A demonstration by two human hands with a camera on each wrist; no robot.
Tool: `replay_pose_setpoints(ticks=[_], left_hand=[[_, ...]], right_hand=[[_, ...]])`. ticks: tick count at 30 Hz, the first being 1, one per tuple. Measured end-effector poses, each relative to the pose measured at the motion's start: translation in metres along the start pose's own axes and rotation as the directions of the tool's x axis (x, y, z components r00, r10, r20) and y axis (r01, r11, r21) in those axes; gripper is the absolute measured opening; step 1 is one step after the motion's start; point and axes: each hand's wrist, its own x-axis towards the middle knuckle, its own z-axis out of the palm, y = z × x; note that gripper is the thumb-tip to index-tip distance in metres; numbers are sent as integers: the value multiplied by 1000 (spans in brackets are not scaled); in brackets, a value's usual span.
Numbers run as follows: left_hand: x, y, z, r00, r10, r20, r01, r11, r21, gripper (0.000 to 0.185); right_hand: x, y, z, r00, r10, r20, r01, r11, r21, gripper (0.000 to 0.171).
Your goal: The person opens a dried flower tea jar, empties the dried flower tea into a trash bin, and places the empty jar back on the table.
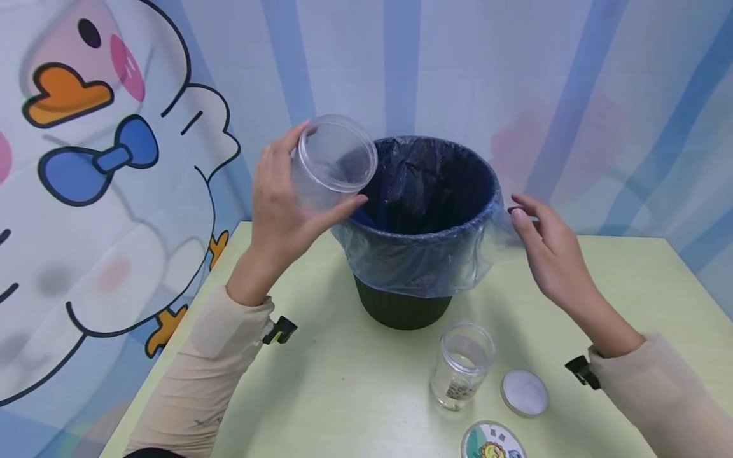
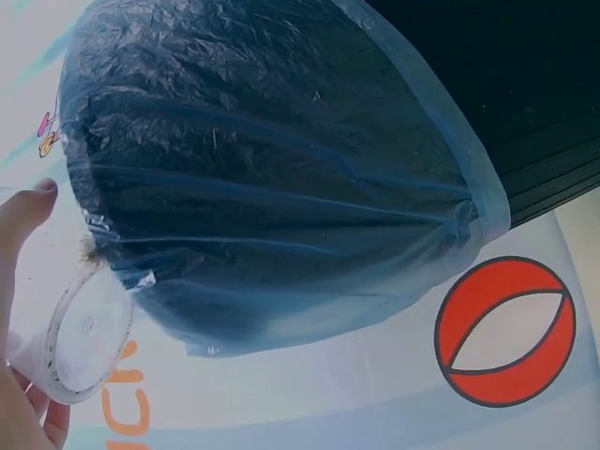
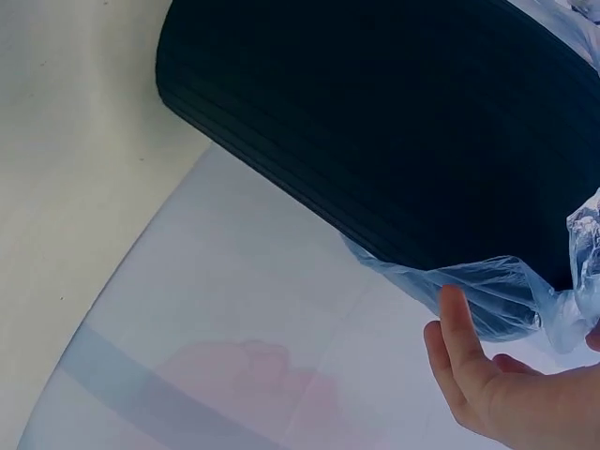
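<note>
My left hand (image 1: 280, 191) grips a clear plastic jar (image 1: 323, 197) by its sides, thumb along the near side. The jar tips at the left rim of a dark bin (image 1: 403, 308), its mouth turned up and toward the right. In the left wrist view, a brownish bit shows by the jar's rim (image 2: 61, 375). A translucent blue bin liner (image 1: 412, 267) is folded over the bin's rim. My right hand (image 1: 552, 254) is raised beside the liner's right edge, fingers loosely bent, thumb apart from them; in the right wrist view its fingertips (image 3: 453, 298) overlap the liner.
A second clear jar (image 1: 462, 369) stands uncapped in front of the bin. Right of it lies a whitish round lid (image 1: 525, 393), and nearer me a lid with a cartoon print (image 1: 494, 442). Behind the pale table (image 1: 321, 394) hangs a printed cloth (image 1: 458, 63).
</note>
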Motion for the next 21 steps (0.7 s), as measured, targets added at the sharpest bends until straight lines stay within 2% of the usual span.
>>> replay_pose_setpoints(ticks=[5,8,13,21], left_hand=[[-3,-2,-7,1000,-22,-17,22,999,-25,102],[-6,-1,-11,997,-63,-35,61,996,-65,101],[-16,-3,-17,989,-131,-64,120,982,-148,98],[-34,-14,-28,978,-194,-75,175,963,-204,99]], right_hand=[[-8,4,-3,1000,-6,-1,6,1000,-22,47],[-13,6,-4,1000,-10,14,10,1000,-28,46],[-23,11,-7,999,-15,35,16,999,-36,45],[-35,22,-9,999,-32,38,33,999,-14,43]])
